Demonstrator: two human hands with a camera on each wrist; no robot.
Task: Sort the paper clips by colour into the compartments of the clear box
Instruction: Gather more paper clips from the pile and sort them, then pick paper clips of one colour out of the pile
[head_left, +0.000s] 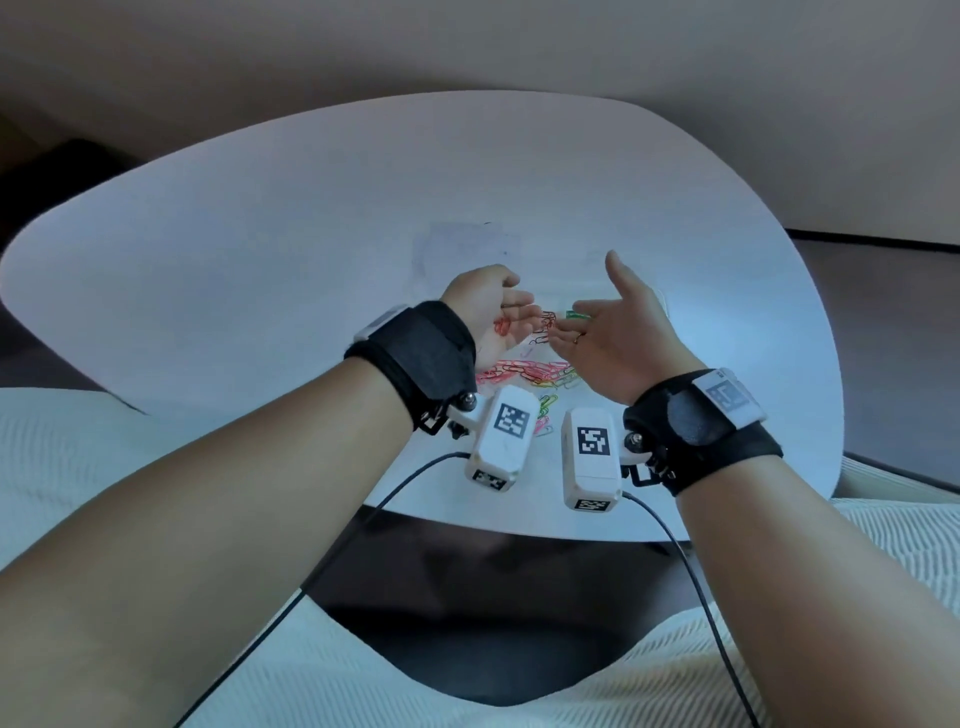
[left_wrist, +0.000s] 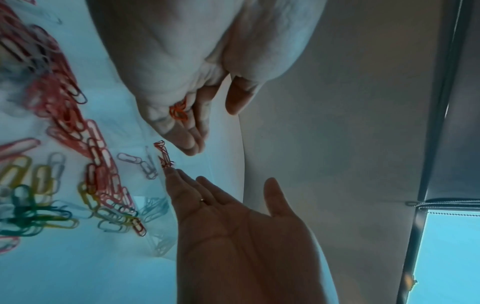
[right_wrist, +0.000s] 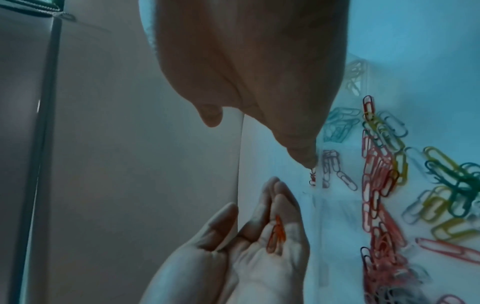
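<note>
Both hands hover palm-up over the clear box (head_left: 661, 304), which is hard to make out on the white table. My left hand (head_left: 519, 299) is loosely cupped and carries a few orange clips (left_wrist: 179, 112) on its fingers. My right hand (head_left: 587, 301) has straight fingers and holds nothing. Its fingertips (left_wrist: 172, 171) end right at a small bunch of red clips (left_wrist: 163, 153) in the box; I cannot tell whether they touch. Other compartments hold blue clips (right_wrist: 337, 125), purple clips (right_wrist: 331, 162) and green clips (head_left: 576, 315).
A mixed pile of paper clips (head_left: 524, 374), mostly red with yellow, green and pale ones, lies on the table (head_left: 260, 260) just in front of the box, under my wrists. Cables run from the wrist cameras toward me. A pale ribbed cushion lies below the table's near edge.
</note>
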